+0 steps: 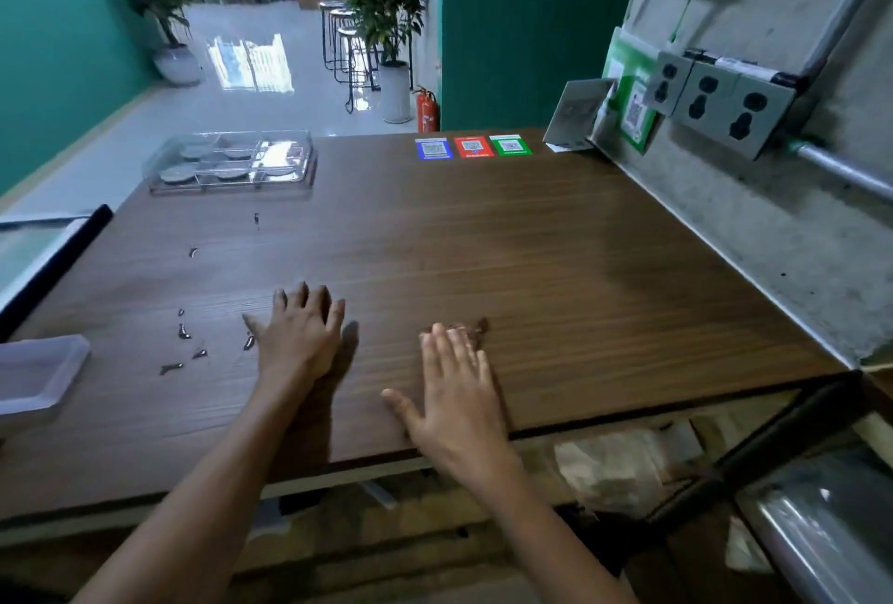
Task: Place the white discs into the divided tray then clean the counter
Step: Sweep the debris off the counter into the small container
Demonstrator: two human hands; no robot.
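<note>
Resting flat and empty on the counter (531,241): left hand (302,332), right hand (456,398); labels unreadable.

A café or shop service counter, opening onto a seating hall.

The wood-grain counter (483,255) carries three QR-code cards (473,147) in blue, red and green along its far edge, and a green QR placard (633,110) leans on the rough concrete wall by a bank of metal power sockets (715,105) fed by conduit. Beyond the counter lies a glossy tiled floor (193,105) with a row of tall bar stools (345,47), potted plants (381,13) in white planters, teal walls and a red fire extinguisher (427,110). A clear divided tray (232,163) sits on the counter's far left corner.
</note>
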